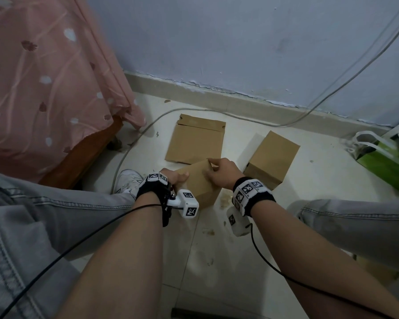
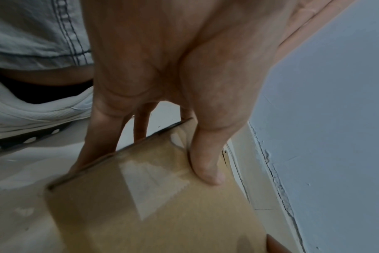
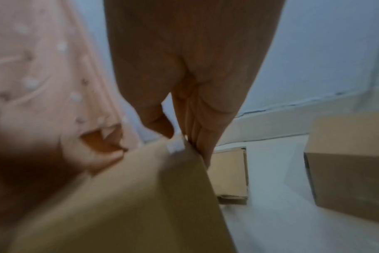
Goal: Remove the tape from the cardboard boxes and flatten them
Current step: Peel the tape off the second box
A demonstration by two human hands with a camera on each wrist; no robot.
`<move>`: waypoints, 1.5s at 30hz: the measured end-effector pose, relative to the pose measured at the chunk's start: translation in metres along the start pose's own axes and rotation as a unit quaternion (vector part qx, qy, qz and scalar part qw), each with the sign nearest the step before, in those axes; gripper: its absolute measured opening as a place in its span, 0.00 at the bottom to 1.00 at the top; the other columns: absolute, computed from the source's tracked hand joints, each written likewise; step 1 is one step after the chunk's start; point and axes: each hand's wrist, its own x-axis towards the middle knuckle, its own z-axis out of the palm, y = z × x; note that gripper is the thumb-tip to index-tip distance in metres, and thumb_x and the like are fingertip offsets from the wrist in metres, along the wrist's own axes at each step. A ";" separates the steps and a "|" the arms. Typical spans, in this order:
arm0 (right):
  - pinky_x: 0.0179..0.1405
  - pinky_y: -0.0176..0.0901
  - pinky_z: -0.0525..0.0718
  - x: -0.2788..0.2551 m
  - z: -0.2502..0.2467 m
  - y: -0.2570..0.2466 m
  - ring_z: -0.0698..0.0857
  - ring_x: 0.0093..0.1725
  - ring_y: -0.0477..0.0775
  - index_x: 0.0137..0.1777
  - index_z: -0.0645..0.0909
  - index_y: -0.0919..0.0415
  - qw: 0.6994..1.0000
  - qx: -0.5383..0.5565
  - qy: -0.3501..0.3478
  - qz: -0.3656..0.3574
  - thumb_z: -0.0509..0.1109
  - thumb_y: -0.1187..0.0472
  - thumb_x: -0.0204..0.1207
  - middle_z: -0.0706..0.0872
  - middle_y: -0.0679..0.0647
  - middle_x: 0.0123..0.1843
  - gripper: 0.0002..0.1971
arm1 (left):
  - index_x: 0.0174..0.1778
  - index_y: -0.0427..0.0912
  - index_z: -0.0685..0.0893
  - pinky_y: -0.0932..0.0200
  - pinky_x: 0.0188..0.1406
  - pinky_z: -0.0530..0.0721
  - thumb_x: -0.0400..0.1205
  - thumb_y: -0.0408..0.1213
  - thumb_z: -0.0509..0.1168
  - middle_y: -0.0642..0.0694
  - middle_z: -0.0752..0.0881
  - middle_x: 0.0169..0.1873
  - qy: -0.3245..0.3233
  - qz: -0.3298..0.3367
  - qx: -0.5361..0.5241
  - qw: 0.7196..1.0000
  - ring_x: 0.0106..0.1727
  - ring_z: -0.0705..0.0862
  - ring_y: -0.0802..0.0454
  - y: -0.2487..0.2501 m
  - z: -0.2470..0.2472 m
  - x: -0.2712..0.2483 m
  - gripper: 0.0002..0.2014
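Far left we see a pink bedspread [image 1: 44, 84] hanging over a wooden bed frame [image 1: 83, 155], then our grey jeans [image 1: 32, 215] and a white shoe [image 1: 129, 180] on the floor [image 1: 228, 249]. Next, our left hand [image 1: 173, 178] grasps the held box [image 1: 200, 183] at its left edge: in the left wrist view the thumb [image 2: 208, 162] lies on the top face and the fingers [image 2: 93, 145] wrap down the side. Clear tape [image 2: 149, 184] shows on that face, just beside the thumb. The held box sits tilted between our knees, low over the floor; whether it touches, we can't tell. Our right hand [image 1: 221, 172] grips the box's far top corner, thumb and fingers pinched at the edge; the right wrist view is blurred, a pale tape bit [image 3: 175, 145] sits at the pinch. Behind the held box a flattened box [image 1: 196, 141] lies on the floor. Right of it a closed box [image 1: 272, 157] stands, near the right hand but apart. A grey cable [image 1: 263, 120] runs along the wall base. Far right, a green bag [image 1: 387, 164] with white handles.
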 end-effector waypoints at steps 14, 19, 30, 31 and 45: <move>0.59 0.54 0.82 -0.009 0.012 -0.004 0.82 0.62 0.69 0.77 0.71 0.62 0.995 -0.087 0.031 -0.043 0.56 0.61 0.84 0.85 0.68 0.61 0.21 | 0.72 0.31 0.76 0.56 0.48 0.76 0.81 0.63 0.63 0.38 0.83 0.64 -0.001 -0.001 0.008 1.000 0.60 0.84 0.41 0.001 0.000 -0.002 0.38; 0.63 0.54 0.82 -0.008 0.014 -0.005 0.83 0.63 0.67 0.72 0.76 0.62 0.996 -0.035 0.086 -0.001 0.58 0.56 0.85 0.85 0.66 0.63 0.19 | 0.71 0.31 0.76 0.56 0.49 0.77 0.82 0.62 0.63 0.37 0.84 0.65 -0.002 -0.001 0.012 1.000 0.58 0.84 0.41 0.003 0.001 -0.004 0.36; 0.44 0.48 0.75 0.000 0.025 -0.013 0.84 0.55 0.66 0.59 0.77 0.65 0.983 -0.160 0.083 0.028 0.58 0.56 0.87 0.84 0.65 0.56 0.13 | 0.69 0.30 0.76 0.55 0.54 0.81 0.82 0.61 0.63 0.37 0.84 0.64 0.008 -0.006 0.002 1.000 0.59 0.85 0.42 0.004 0.004 -0.006 0.35; 0.45 0.48 0.75 0.001 0.023 -0.013 0.83 0.55 0.66 0.60 0.77 0.65 0.984 -0.164 0.067 0.022 0.57 0.57 0.87 0.83 0.65 0.57 0.13 | 0.68 0.30 0.77 0.55 0.52 0.80 0.82 0.61 0.63 0.37 0.84 0.64 0.006 -0.004 0.006 1.000 0.56 0.84 0.43 0.004 0.004 -0.007 0.35; 0.62 0.51 0.80 0.006 0.009 -0.020 0.83 0.60 0.67 0.66 0.77 0.70 0.975 -0.221 -0.016 -0.001 0.58 0.73 0.81 0.70 0.65 0.71 0.16 | 0.72 0.30 0.75 0.51 0.67 0.79 0.81 0.64 0.62 0.35 0.84 0.65 -0.002 -0.002 0.002 1.000 0.65 0.83 0.39 0.002 0.002 -0.005 0.39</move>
